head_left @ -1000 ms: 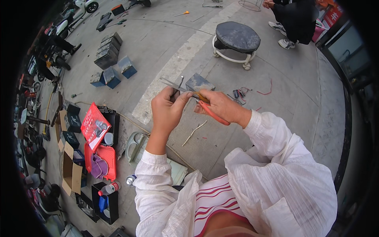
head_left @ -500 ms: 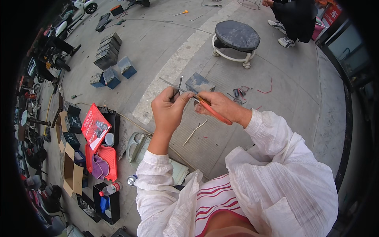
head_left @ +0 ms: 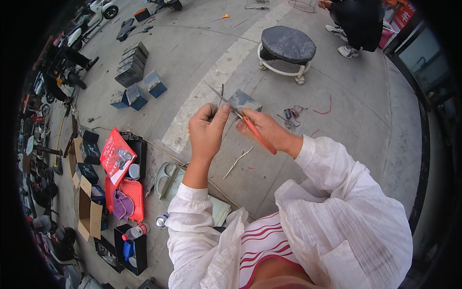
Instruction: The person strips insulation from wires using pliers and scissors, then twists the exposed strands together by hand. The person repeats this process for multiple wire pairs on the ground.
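Both hands are raised in front of my chest, close together. My right hand (head_left: 275, 131) is closed on orange-handled scissors (head_left: 260, 137), whose long thin blade points up and to the left past my left thumb. My left hand (head_left: 207, 132) pinches a short dark wire (head_left: 222, 90); its upper end sticks up beside the blade, and its lower part is hidden in the fingers. The wire lies against the scissors near the thumb. Beyond the hands, a grey-blue block-shaped battery (head_left: 246, 99) sits on the ground.
A black round stool (head_left: 288, 44) on casters stands ahead, near a crouching person (head_left: 356, 26). Wire scraps (head_left: 292, 115) lie at right, a pale strip (head_left: 237, 162) below my hands. Batteries (head_left: 131, 65), an open cardboard box (head_left: 89, 214) and a red case (head_left: 131, 195) are at left.
The scissors and my right hand have shifted slightly, with the handles moving left and down. My left hand has turned a little, its thumb now pointing more upward.
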A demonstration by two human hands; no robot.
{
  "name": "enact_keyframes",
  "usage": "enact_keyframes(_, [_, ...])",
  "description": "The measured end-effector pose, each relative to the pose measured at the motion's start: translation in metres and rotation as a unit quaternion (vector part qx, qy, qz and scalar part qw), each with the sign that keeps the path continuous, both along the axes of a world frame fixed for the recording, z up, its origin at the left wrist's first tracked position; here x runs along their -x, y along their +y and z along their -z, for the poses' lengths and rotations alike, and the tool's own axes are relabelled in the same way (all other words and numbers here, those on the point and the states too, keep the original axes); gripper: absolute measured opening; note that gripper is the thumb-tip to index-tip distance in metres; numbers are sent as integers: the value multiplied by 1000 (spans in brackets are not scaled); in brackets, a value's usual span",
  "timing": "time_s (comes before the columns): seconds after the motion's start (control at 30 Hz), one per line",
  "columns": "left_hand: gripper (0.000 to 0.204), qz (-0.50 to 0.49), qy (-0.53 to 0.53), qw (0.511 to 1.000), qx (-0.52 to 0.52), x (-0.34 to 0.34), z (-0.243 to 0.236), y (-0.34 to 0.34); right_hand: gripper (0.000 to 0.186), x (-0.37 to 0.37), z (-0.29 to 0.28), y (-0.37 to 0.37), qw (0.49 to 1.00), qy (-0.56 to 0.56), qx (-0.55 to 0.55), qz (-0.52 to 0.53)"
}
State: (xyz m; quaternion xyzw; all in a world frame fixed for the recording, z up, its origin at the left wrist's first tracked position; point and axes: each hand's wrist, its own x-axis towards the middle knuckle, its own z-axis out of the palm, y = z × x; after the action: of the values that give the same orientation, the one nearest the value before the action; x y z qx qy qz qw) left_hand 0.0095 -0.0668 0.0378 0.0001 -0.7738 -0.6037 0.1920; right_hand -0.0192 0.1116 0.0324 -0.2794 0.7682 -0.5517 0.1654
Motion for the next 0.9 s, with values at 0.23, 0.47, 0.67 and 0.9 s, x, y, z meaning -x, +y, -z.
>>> enact_keyframes(0.23, [27, 140, -133, 962, -195, -3, -12, -12, 36, 10, -1, 11, 1000, 0, -1, -18])
enact_keyframes(0.47, [26, 74, -104, 944, -305, 7, -1, -27, 67, 14, 3, 14, 939, -16, -340, -56])
enact_keyframes(0.67, [19, 40, -138, 870, -471, 5, -8, -48, 54, -10, 100, 31, 768, 76, -588, -244])
enact_keyframes(0.9, [18, 30, -144, 878, -456, -4, -8, -24, 43, -5, 64, -16, 988, -10, -121, -93])
